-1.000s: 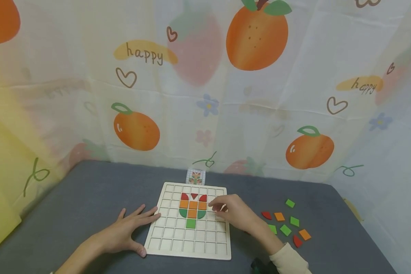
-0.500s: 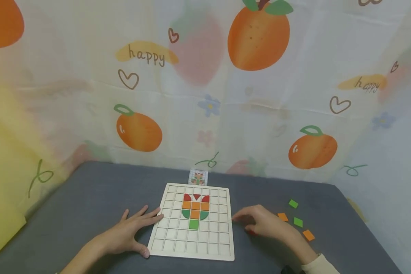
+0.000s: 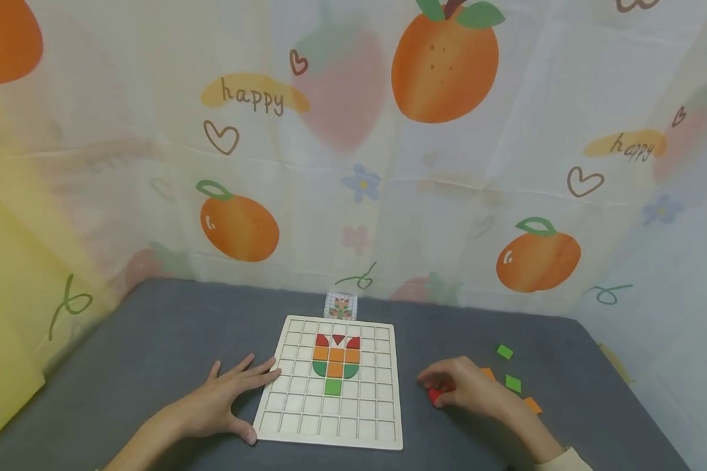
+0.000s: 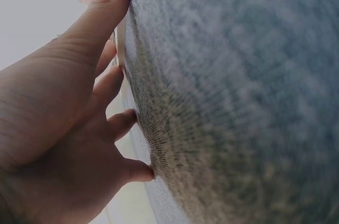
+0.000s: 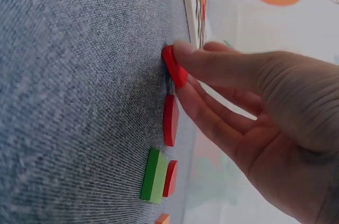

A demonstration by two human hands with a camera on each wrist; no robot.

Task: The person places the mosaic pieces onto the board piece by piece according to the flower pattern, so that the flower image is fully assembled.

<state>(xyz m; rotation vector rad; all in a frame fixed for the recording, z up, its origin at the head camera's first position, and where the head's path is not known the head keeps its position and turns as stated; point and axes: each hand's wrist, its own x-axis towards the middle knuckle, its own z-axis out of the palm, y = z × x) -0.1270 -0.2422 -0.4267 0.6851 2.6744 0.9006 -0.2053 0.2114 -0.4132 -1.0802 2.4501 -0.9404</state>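
Note:
A pale gridded board (image 3: 306,422) lies on the dark cloth, bearing a tulip-like pattern of red, orange and green pieces (image 3: 336,369). My left hand (image 3: 212,402) rests with spread fingers at the board's left edge; in the left wrist view the same hand (image 4: 69,123) touches board and cloth. Right of the board, my right hand (image 3: 471,389) pinches a red piece (image 3: 435,395). Seen from the right wrist, thumb and fingers of that hand (image 5: 259,102) hold the red piece (image 5: 175,66) tilted at the cloth, beside another red piece (image 5: 170,120).
A small pattern card (image 3: 341,306) stands or lies behind the board. Loose green (image 3: 505,351) and orange pieces (image 3: 532,405) lie around and behind my right hand. A green block (image 5: 154,176) shows low in the right wrist view. A printed curtain (image 3: 436,229) hangs behind the table.
My right hand has moved right, off the board and onto the cloth by the loose pieces, and now pinches a red one. My left hand stays at the board's edge.

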